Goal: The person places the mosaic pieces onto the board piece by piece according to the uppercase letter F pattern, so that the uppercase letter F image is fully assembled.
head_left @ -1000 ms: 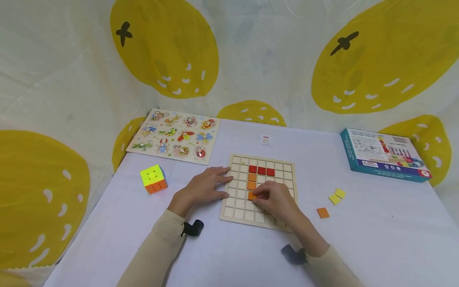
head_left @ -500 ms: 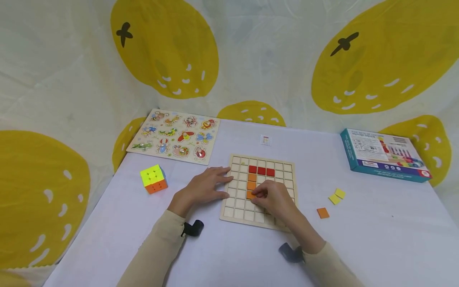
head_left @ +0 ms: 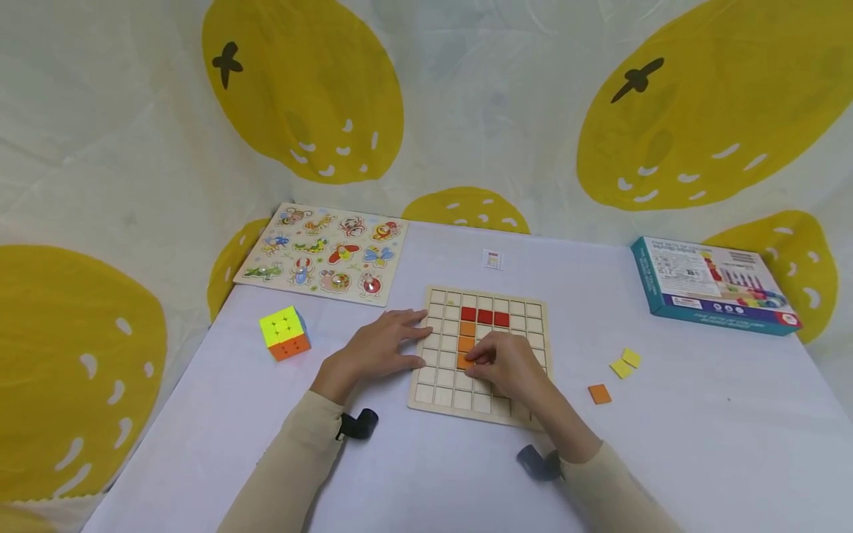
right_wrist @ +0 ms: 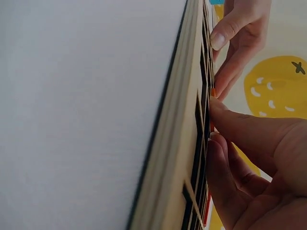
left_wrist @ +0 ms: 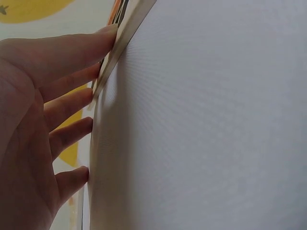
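Observation:
A square wooden grid board (head_left: pixel 426 385) lies at the middle of the table. Three red tiles (head_left: pixel 485 317) form a row in its cells, and orange tiles run down from the left one. My right hand (head_left: pixel 509 366) pinches the lowest orange tile (head_left: pixel 463 361) of that column, thumb and fingers at its right side; in the right wrist view, the tile shows as a thin orange sliver between thumb and fingers (right_wrist: pixel 221 148). My left hand (head_left: pixel 376 346) rests its spread, fairly straight fingers on the board's left edge; the left wrist view shows the thumb (left_wrist: pixel 72 52) against that edge.
Right of the board lie a loose orange tile (head_left: pixel 599 394) and two yellow tiles (head_left: pixel 625 363). A small printed card (head_left: pixel 493 259) lies behind it. A puzzle cube (head_left: pixel 285 333), an insect picture board (head_left: pixel 323 252) and a teal box (head_left: pixel 716 285) stand around the table.
My right hand has shifted slightly left with the lowest orange tile, which now sits more in line with the column. The left hand stays where it was.

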`<state>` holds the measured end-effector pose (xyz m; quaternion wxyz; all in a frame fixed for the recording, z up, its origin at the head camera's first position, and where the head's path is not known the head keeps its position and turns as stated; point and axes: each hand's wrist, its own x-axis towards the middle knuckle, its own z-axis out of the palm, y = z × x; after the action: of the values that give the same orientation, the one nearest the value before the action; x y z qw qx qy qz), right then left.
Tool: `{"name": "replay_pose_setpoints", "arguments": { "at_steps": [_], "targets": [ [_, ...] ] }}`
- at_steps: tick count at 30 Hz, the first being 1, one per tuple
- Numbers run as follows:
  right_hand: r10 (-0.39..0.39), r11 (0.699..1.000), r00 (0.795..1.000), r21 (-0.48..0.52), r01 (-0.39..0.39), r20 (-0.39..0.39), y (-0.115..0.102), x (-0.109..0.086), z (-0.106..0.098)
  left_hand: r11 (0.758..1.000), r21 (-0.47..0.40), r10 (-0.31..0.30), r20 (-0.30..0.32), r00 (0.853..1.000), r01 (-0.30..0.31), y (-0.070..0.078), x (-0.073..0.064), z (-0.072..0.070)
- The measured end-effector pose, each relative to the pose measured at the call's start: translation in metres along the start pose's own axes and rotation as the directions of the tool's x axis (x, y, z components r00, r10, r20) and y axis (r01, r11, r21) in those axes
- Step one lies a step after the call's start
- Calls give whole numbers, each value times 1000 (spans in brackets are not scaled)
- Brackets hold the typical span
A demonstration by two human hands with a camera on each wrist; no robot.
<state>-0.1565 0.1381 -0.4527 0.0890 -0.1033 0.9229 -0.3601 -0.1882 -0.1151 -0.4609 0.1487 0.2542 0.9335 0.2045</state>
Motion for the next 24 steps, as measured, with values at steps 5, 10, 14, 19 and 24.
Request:
{"name": "replay_pose_setpoints", "arguments": {
  "at_steps": [5, 10, 14, 19, 24],
  "targets": [
    [-1, 1000, 1000, -5, 1, 11, 0, 1, -1, 1000, -10, -4, -3, 1000, 4, 0, -1, 0],
    [2, 1000, 1000, -6, -2, 17, 0, 0, -1, 1000, -16, -10, -7, 1000, 10, 0, -1, 0],
    [-9, 999, 1000, -30, 10, 16, 1, -1, -1, 1000, -13, -11, -6, 1000, 11, 1, -1, 0],
    [-15, 995, 1000, -101, 16, 5, 1, -3, 0, 1000, -5, -14, -2, 1000, 14, 1, -1, 1],
    [-16, 992, 1000, -127, 16, 1, 1, -5, 0, 1000, -3, -16, -2, 1000, 16, 0, -1, 2]
  ]
}}
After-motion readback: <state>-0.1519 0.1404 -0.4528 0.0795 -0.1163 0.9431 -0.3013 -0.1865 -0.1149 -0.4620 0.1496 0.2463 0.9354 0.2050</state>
